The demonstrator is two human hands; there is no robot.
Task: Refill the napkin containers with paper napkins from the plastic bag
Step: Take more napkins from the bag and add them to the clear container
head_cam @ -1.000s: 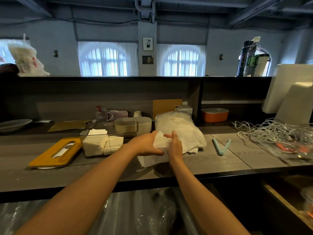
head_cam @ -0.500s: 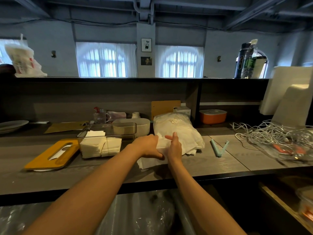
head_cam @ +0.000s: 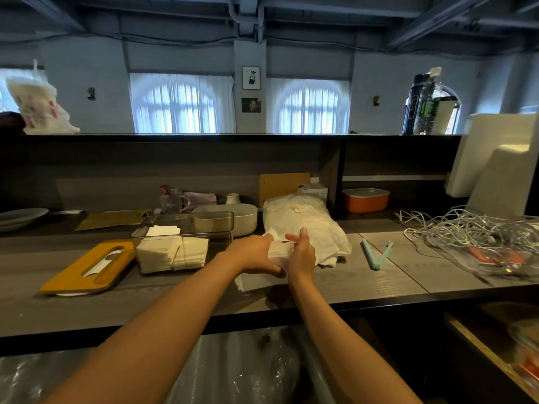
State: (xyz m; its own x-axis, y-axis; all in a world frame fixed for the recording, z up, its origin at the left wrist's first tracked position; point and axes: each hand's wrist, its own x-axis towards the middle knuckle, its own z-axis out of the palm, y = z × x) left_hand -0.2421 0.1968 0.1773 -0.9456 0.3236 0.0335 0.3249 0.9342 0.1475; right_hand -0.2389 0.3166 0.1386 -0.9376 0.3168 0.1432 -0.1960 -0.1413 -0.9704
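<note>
Head view: left hand (head_cam: 256,255) and right hand (head_cam: 302,252) gripping napkin wad (head_cam: 277,249) from both sides, squaring it; plastic bag (head_cam: 303,225) lying just behind hands; clear container (head_cam: 186,228), part-filled, sitting left of left hand, its yellow lid (head_cam: 84,269) lying further left on surface (head_cam: 379,281), leaving top open for loading

Both hands, left hand (head_cam: 256,255) and right hand (head_cam: 302,253), gripping a napkin stack (head_cam: 278,249) at six o'clock of the plastic bag (head_cam: 303,223). At nine o'clock, clear container (head_cam: 183,243) holding napkins.
</note>
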